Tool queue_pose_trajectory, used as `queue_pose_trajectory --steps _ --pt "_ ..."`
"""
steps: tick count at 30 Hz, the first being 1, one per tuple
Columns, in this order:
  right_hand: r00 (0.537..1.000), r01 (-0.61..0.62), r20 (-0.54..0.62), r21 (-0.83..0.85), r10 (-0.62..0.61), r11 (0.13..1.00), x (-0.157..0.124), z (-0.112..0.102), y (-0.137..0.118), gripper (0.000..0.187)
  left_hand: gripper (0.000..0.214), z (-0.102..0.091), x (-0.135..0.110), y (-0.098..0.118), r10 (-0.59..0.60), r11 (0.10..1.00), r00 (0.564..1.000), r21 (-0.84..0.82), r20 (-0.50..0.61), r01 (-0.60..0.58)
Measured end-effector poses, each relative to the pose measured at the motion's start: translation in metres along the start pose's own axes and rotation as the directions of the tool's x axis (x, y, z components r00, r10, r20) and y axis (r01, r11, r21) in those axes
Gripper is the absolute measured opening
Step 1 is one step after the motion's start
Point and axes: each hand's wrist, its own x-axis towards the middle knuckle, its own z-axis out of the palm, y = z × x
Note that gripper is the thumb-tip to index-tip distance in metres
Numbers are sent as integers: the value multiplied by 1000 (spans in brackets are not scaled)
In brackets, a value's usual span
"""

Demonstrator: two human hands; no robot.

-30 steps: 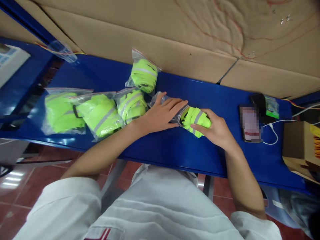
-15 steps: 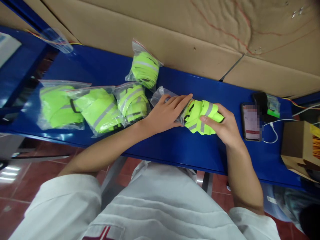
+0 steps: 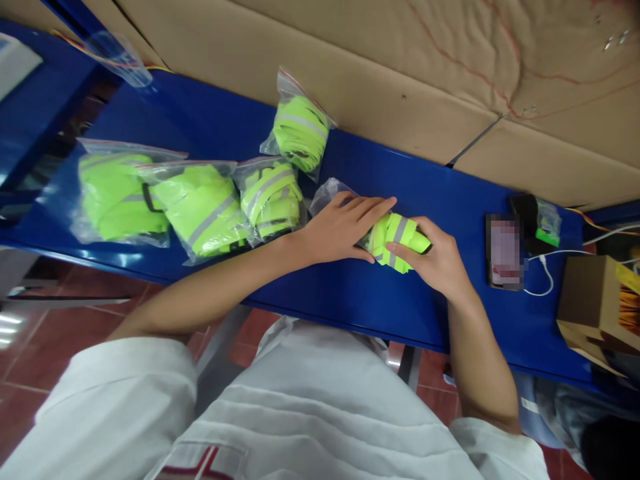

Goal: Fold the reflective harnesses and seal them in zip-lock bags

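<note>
A folded bundle of neon-yellow reflective strap (image 3: 397, 230) with a silver stripe lies between my hands, its left end inside a clear plastic zip bag (image 3: 330, 191). My left hand (image 3: 345, 227) is wrapped over the bag and the bundle's left part, fingers on top and thumb below. My right hand (image 3: 435, 257) grips the bundle's right end, thumb on the near side. The bag's mouth is hidden under my left hand. To the left lie several bagged strap bundles, among them one bag (image 3: 273, 197) close to my left forearm and another (image 3: 303, 130) behind it.
The blue table (image 3: 320, 287) runs along a cardboard-covered wall (image 3: 375, 113). On the right are a phone (image 3: 503, 250), a white cable (image 3: 550, 270), a small green-and-clear packet (image 3: 549, 227) and an open cardboard box (image 3: 585, 287). A clear plastic cup (image 3: 120, 60) lies at the back left.
My right hand has moved left with the strap bundle, and less of the bundle shows past my left hand. The whole view has shifted slightly.
</note>
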Motion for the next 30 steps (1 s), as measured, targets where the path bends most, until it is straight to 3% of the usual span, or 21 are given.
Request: queue_pose_trajectory --steps 4,8,11,16,22,26,30 --pt "996 -23 88 -19 25 1000 0 -6 0 42 105 4 1 5 55 998 998 -26 26 -54" --pt "997 -53 59 0 53 999 -2 4 3 49 110 5 1 7 42 998 999 -37 0 -42" --pt "999 39 0 17 -39 999 -5 15 0 59 108 4 1 5 13 998 999 -57 -50 -16" --pt "961 228 -151 -47 -233 973 -6 20 -11 37 110 6 3 2 10 997 996 -79 -83 -16" --pt "942 285 -165 -67 -292 956 -3 19 -11 23 109 15 4 -5 20 990 994 -139 -109 -35" --pt "927 314 -173 -123 -332 941 -5 21 -8 25 105 18 4 -6 56 991 990 -114 -132 -71" --pt "938 307 -102 -207 -332 929 -11 24 -13 31 103 11 3 -1 75 994 992 -68 -106 -82"
